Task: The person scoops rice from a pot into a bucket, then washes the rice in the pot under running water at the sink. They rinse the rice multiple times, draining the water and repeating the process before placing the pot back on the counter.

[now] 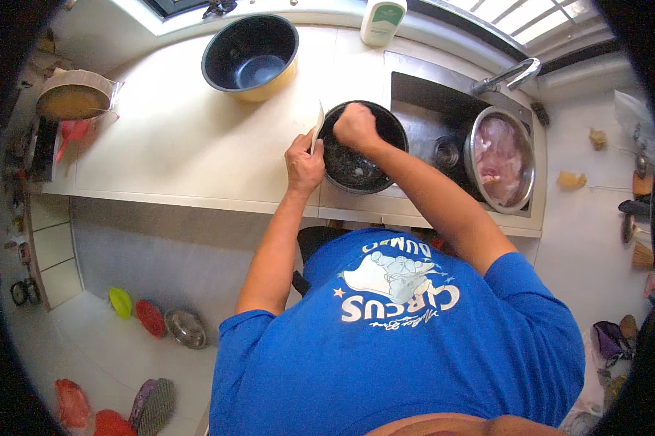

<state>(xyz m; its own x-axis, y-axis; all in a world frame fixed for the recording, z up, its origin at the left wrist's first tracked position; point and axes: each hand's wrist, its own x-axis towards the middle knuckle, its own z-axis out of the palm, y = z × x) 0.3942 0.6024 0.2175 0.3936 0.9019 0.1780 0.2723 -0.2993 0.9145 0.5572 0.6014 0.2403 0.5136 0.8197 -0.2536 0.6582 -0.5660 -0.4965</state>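
My left hand [305,163] grips a thin, pale, flat object [319,124] that I see nearly edge-on, at the left rim of a dark round pot [354,173]. What that object is I cannot make out. Inside the mouth of the pot is my right hand [357,126], its fingers curled downward; whatever may be under them is hidden. The pot stands at the counter's sink end and its inside looks wet, with small bright spots. Up and to the left, a yellow pot with a dark inner coating [251,60] rests on the counter.
A steel sink [425,120] with a chrome faucet [507,76] lies to the right. At its right side, a metal basin [471,150] holds raw meat [499,147]. A white bottle with a green label [383,22] stands at the back. A round brown-sided item [74,98] sits far left.
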